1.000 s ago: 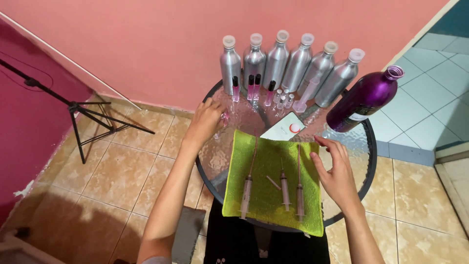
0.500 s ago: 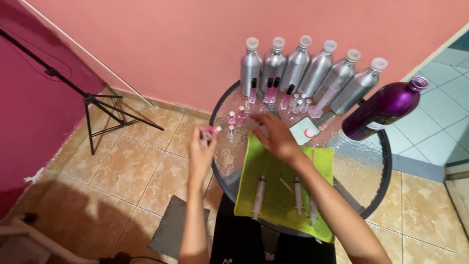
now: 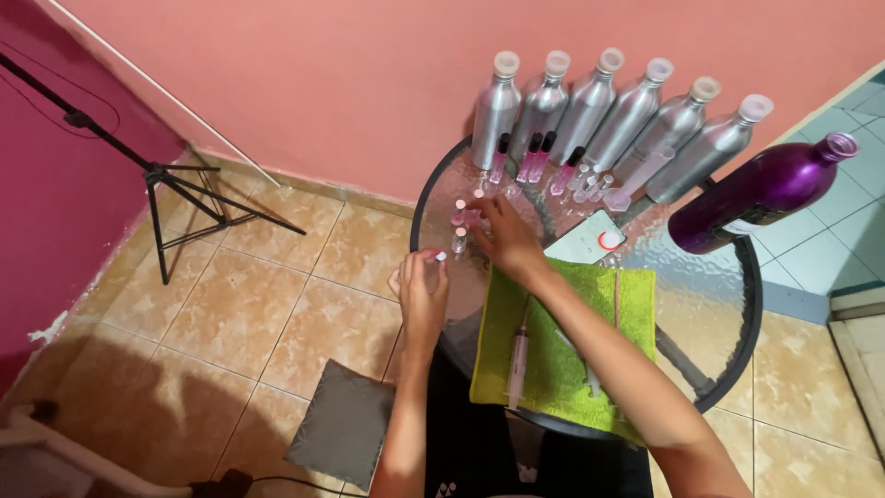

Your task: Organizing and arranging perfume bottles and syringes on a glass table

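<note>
A small clear vial (image 3: pixel 433 261) is sitting upright between the fingertips of the left hand (image 3: pixel 422 293), held just off the left rim of the round glass table (image 3: pixel 728 314); its pale cap is showing above the thumb. The left fingers are curling narrowly around the vial, pinching it near the top.

The right hand (image 3: pixel 505 238) is reaching across the table toward a little cluster of small pink vials (image 3: pixel 459 214) standing on the glass. Its fingers are lying loosely spread and bent down over the cluster; whether they are gripping one cannot be told, since the hand is covering the tips.

The right forearm is crossing over a green towel (image 3: pixel 636 304), where a syringe (image 3: pixel 517 361) is lying lengthwise beside it. Behind the vials, slim pink roller bottles (image 3: pixel 533 159) are standing in front of a row of silver aluminium bottles (image 3: pixel 627 111). A purple bottle (image 3: pixel 756 192) is leaning at the right edge, and a white card (image 3: pixel 583 244) is lying near the towel.
</note>
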